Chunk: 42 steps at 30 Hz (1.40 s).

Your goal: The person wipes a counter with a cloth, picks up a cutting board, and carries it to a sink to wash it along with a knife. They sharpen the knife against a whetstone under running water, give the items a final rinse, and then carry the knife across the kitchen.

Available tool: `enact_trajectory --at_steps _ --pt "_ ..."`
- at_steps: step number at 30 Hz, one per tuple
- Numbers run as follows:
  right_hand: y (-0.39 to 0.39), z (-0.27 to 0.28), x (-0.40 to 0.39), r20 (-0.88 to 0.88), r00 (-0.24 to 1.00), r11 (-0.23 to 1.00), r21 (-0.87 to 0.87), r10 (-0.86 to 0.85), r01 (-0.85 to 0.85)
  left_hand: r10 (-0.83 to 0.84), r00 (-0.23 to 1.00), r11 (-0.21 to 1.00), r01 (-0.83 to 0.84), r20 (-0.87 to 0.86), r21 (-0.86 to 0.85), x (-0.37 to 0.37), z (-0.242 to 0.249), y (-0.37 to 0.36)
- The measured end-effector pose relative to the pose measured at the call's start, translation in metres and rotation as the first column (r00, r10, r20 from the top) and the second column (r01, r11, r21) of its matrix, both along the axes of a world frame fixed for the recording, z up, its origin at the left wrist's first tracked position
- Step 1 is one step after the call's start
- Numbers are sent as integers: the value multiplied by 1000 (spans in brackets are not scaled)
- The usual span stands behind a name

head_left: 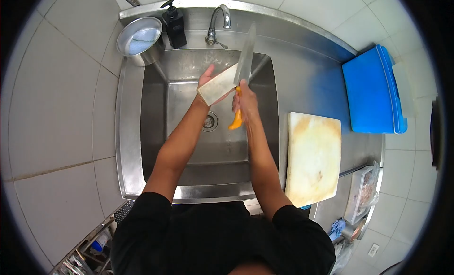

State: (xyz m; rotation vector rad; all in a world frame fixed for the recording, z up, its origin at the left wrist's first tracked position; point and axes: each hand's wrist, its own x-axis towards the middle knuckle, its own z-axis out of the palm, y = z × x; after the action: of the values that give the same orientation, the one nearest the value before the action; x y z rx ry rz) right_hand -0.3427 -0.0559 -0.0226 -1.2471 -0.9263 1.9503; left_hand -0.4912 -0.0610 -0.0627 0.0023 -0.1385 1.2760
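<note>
Over the sink, my left hand (206, 78) supports a pale rectangular sharpening stone (216, 87) from beneath, its thumb side showing past the stone's upper left edge. The stone is tilted, with its far end up to the right. My right hand (247, 104) is closed around the yellow handle (235, 121) of a large kitchen knife (246, 57). The knife's wide blade points up and away toward the faucet side, and its lower part overlaps the stone's right end in this view. Most of my left fingers are hidden under the stone.
Below my hands is the steel sink basin (189, 173), with a drain (209, 121) and a curved faucet (218, 24) behind. A metal pot (153, 52) and black pump bottle (175, 29) stand at the back left. A white cutting board (314, 157) and blue bin (373, 93) are on the right.
</note>
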Motion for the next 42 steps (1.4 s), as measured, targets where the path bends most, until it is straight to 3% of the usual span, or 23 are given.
enact_trajectory --at_steps 3,5,6,8,10,11,12,14,15,16,18,19,22,24,26,28,30,31,34,36,38,40,42 --pt "-68 -18 25 253 903 936 -51 349 -347 50 989 998 -46 -142 32 -19 7 11" --pt "-115 -7 53 316 820 876 -93 477 -473 64 997 998 -64 -30 12 -32 4 15" --pt "-109 -8 56 318 818 875 -95 479 -475 69 994 998 -68 84 -13 -34 1 15" --pt "-94 -19 61 328 828 890 -137 455 -435 64 993 996 -58 94 -70 -24 0 2" --pt "-40 -26 41 165 932 946 -27 324 -324 -32 993 988 48 -109 147 -12 -11 -2" --pt "-17 -19 31 74 969 972 8 234 -235 -113 985 990 100 132 101 -8 -22 -4" --pt "-7 -18 24 73 971 973 6 228 -229 -119 984 989 106 131 99 -6 -17 -6" --pt "-2 -16 8 10 994 994 0 113 -113 11 996 1000 -9 -94 21 -6 -2 -9" --pt "-29 -5 13 207 959 978 34 193 -204 -18 998 1000 19 62 -14 -16 -6 -3" --pt "-57 -13 26 252 916 946 4 312 -324 -6 998 1000 7 58 -8 -26 -3 5" --pt "-115 -26 60 221 831 860 -100 510 -500 66 995 989 -55 -80 140 -40 1 6" --pt "-125 -23 69 144 804 816 -149 577 -559 98 994 994 -95 58 -46 -39 14 4" --pt "-82 -20 62 295 819 871 -162 492 -464 -5 997 999 10 -82 51 -29 5 -5" --pt "-26 -21 37 128 948 956 -23 292 -292 5 995 1000 -2 -96 26 -13 -5 -7" --pt "7 -11 11 -14 995 995 -2 97 -97 -48 998 999 47 44 24 -9 -18 -6" --pt "-19 -18 15 68 978 981 -8 196 -196 -72 985 997 65 159 51 -14 9 -3" --pt "-70 -21 35 168 906 922 -70 387 -381 17 999 996 -20 -32 -92 -33 19 5" --pt "-96 -21 50 188 861 881 -115 472 -458 -4 998 1000 2 71 23 -45 0 15" --pt "-103 -19 71 273 825 869 -165 495 -467 22 999 1000 -21 43 -15 -41 -2 9" --pt "-53 -27 51 264 896 934 -105 357 -341 -47 995 999 45 87 25 -19 -10 0" --pt "-3 -10 25 70 985 987 31 155 -158 -168 969 981 146 180 129 2 -22 -3" --pt "-14 -13 20 80 986 989 -11 145 -145 -134 960 990 119 247 76 1 -16 0" --pt "-33 -18 24 112 961 967 -68 251 -245 -15 987 1000 11 -161 -29 -16 4 6"
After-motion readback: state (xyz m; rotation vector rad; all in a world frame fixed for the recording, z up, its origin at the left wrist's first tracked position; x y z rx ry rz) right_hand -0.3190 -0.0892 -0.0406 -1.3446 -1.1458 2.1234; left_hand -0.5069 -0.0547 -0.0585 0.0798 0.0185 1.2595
